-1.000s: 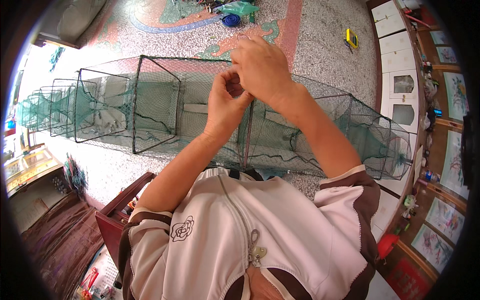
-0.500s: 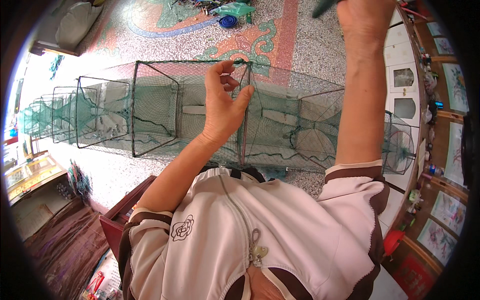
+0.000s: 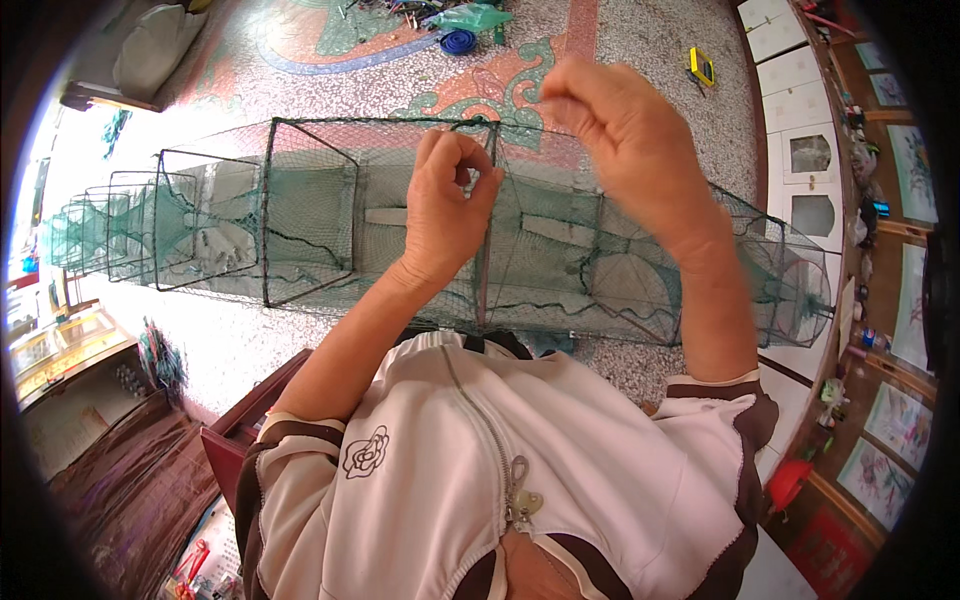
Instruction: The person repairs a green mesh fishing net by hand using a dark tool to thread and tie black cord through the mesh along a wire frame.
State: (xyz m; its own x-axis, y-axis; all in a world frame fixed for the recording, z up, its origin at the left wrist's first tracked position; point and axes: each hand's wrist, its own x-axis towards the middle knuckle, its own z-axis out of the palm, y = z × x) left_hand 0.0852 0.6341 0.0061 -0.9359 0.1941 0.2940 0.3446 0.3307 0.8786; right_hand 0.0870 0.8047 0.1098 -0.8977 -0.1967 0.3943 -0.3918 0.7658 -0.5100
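A long green mesh net trap with square dark frames stretches across the view. My left hand is closed, fingers curled at the top corner of a middle frame; what they hold is too small to make out. My right hand, somewhat blurred, is raised to the right of that corner with its fingers pinched together; anything between them is hidden.
Terrazzo floor lies beyond the trap, with a blue coil, a green plastic bag and a yellow tool. White cabinets line the right; a dark red wooden piece of furniture stands at lower left.
My right hand left the corner beside my left hand, rose high to the right with something dark, and has since come back down and leftward. My left hand's fingers are more curled than half a second ago.
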